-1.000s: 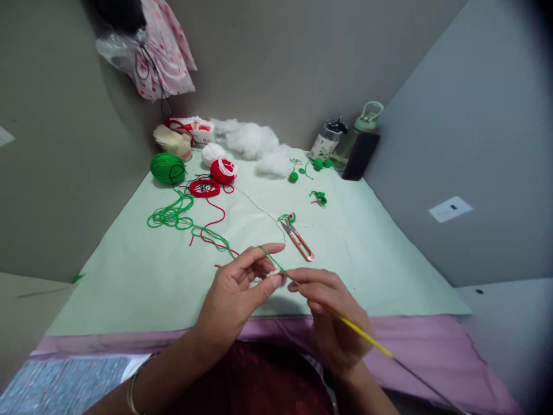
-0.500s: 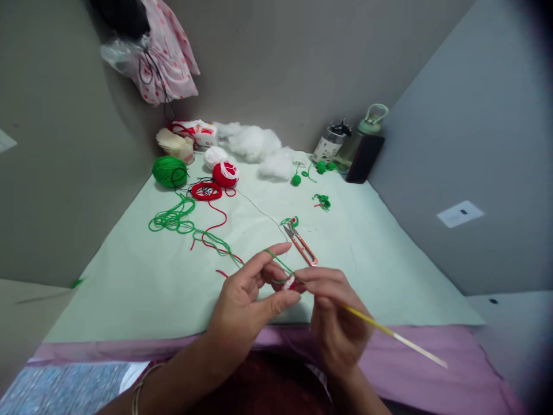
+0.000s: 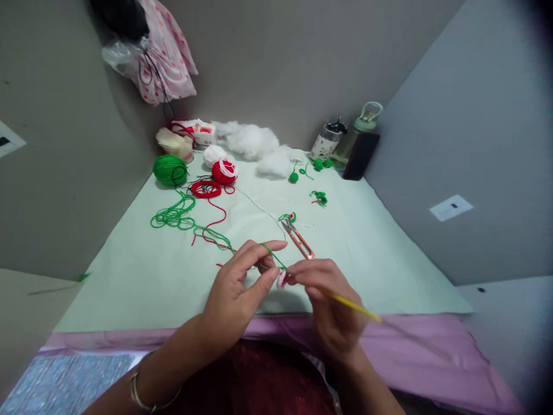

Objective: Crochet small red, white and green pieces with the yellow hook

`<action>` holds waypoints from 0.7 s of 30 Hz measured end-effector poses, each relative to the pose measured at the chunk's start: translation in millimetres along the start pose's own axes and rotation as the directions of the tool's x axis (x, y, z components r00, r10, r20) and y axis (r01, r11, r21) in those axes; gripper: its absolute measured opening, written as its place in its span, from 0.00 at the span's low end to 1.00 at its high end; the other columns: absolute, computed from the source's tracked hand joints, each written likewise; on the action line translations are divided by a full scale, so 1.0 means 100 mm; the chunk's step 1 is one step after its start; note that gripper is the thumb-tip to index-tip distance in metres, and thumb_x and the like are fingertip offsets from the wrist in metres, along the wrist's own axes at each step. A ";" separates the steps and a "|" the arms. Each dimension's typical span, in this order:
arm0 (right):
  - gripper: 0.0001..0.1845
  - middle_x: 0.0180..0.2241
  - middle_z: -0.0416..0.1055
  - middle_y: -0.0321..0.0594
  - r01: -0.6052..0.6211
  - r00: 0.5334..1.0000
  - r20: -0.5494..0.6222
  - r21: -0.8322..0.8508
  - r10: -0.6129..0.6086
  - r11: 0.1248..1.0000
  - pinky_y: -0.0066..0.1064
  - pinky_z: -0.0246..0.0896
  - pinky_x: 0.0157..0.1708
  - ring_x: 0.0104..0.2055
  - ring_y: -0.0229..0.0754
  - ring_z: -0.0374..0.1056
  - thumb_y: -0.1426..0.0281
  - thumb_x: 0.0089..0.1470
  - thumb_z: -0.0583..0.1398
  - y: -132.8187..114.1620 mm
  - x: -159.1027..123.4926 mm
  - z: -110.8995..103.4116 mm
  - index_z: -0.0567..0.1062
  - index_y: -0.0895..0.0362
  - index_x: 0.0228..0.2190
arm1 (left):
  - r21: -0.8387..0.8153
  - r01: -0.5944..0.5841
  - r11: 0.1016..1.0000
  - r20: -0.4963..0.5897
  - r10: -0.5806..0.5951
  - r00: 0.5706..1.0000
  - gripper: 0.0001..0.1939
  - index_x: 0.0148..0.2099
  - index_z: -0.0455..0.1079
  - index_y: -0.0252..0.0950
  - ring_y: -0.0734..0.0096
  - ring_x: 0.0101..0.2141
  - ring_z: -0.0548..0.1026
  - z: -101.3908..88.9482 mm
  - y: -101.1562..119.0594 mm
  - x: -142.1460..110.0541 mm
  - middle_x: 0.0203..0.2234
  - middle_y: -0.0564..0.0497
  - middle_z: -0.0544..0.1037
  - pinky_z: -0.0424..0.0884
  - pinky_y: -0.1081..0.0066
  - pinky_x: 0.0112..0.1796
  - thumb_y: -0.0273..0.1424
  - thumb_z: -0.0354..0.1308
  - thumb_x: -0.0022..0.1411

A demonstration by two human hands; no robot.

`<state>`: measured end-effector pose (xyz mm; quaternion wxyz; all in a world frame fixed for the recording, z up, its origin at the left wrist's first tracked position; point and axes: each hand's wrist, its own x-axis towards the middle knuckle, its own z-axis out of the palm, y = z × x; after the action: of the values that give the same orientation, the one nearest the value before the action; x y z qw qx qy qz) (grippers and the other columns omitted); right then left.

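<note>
Between my hands is a small red and white crochet piece. My left hand pinches its edge between thumb and fingers, the index finger stretched out with green yarn running over it. My right hand grips a yellow crochet hook like a pencil; its pale rear end is blurred, and its tip is hidden at the piece. From my left hand the green strand trails back to a loose tangle. Just beyond my fingers lie orange-handled thread snips beside a small green and red crocheted bit.
At the back left stand a green yarn ball, a red and white ball and a white ball. White stuffing lies along the wall. A phone leans against a bottle at the back right.
Both hands, with the crochet piece, have shifted slightly left and up in the view. The hook's rear end has become blurred with motion. The whole view has moved a little.
</note>
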<state>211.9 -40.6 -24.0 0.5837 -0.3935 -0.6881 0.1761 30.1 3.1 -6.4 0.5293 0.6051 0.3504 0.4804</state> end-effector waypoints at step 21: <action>0.13 0.33 0.80 0.39 -0.128 0.985 -0.106 0.076 0.136 0.989 0.37 0.76 0.37 0.36 0.43 0.77 0.76 0.68 0.60 -0.05 0.05 0.01 0.83 0.52 0.44 | -0.500 0.434 0.749 0.174 -0.405 0.898 0.20 0.53 0.85 0.44 0.78 0.32 0.71 -0.06 -0.04 0.05 0.30 0.55 0.76 0.67 0.77 0.37 0.32 0.77 0.57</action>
<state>209.5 -40.2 -17.0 0.6214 -0.4272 -0.6203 0.2160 26.2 10.5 -9.6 0.7779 0.3550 0.3173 0.4100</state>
